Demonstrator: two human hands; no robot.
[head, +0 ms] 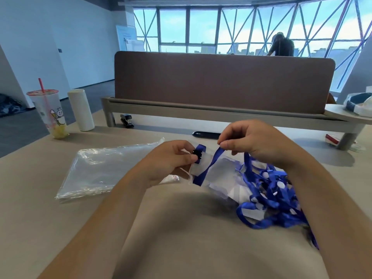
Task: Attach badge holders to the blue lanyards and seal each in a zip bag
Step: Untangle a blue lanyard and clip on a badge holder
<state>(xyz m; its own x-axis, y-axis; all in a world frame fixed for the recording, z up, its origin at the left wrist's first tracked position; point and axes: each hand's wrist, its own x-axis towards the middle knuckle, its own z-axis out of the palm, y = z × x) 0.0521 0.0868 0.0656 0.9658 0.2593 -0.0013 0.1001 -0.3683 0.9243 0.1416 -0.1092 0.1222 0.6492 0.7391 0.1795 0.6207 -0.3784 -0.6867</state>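
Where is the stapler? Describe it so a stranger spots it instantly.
Start at the brown divider panel straight ahead and follow its grey rail to the left leg. The stapler lies just right of that leg, under the rail. It is small, black and wedge-shaped, unlike the white cylinder and drink cup further left.
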